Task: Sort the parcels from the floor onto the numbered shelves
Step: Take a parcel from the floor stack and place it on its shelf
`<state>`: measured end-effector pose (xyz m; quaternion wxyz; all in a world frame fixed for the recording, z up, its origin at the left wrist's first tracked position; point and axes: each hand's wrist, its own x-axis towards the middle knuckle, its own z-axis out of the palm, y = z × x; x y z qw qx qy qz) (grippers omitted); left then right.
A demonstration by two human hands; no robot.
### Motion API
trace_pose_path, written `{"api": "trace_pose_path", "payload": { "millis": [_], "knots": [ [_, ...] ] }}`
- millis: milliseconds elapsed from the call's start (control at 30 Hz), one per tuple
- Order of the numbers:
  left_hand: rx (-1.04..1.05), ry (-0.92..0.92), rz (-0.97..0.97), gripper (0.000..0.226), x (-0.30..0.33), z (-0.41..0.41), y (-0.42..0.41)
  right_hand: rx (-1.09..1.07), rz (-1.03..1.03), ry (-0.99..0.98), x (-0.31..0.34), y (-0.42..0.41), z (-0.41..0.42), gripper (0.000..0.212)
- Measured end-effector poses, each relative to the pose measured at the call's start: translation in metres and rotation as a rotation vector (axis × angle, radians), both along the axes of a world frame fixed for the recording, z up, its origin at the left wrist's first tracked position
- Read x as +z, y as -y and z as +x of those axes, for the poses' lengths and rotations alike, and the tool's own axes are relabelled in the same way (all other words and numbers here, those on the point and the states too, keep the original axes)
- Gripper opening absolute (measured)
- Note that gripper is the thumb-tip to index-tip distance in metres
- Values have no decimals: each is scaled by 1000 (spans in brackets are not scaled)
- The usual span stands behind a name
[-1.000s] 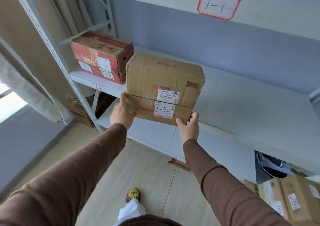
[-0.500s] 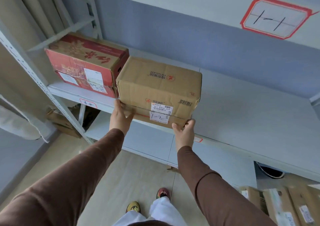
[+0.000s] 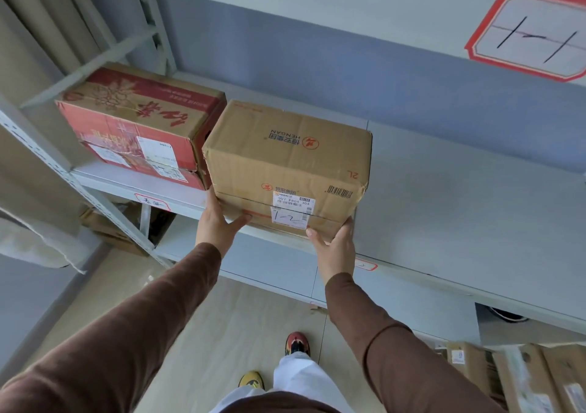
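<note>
The brown parcel (image 3: 287, 165) is gripped at its lower corners by the left hand (image 3: 217, 224) and right hand (image 3: 336, 247) on the grey shelf (image 3: 459, 209), beside a red box (image 3: 139, 124)

Looks like a small parcel stockroom to us

We're seeing grey metal shelving (image 3: 459, 197) with hand-numbered red-bordered tags (image 3: 528, 35), taped cardboard parcels (image 3: 287, 162) carrying shipping labels, more cartons (image 3: 523, 377) sitting on the pale floor (image 3: 222, 317), and a plain blue-grey wall (image 3: 317, 63) behind it all.
</note>
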<state>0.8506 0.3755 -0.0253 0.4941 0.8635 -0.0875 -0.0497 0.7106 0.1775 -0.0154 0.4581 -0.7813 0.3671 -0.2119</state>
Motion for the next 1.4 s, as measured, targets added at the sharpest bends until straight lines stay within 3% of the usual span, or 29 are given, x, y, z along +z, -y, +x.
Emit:
{"api": "trace_pose_path", "payload": {
  "millis": [367, 800, 933, 1233, 1400],
  "knots": [
    [-28, -27, 23, 65, 1, 39, 21, -65, 7, -42, 0, 10, 34, 68],
    [-32, -57, 2, 71, 1, 57, 31, -43, 24, -71, 2, 21, 47, 72],
    [-25, -55, -25, 84, 2, 53, 27, -19, 57, -70, 3, 23, 45, 78],
    [-13, -103, -124, 94, -2, 24, 20, -15, 82, -110, 2, 12, 27, 91],
    [23, -92, -57, 95, -2, -8, 22, -9, 84, -104, 0, 7, 3, 91]
  ]
}}
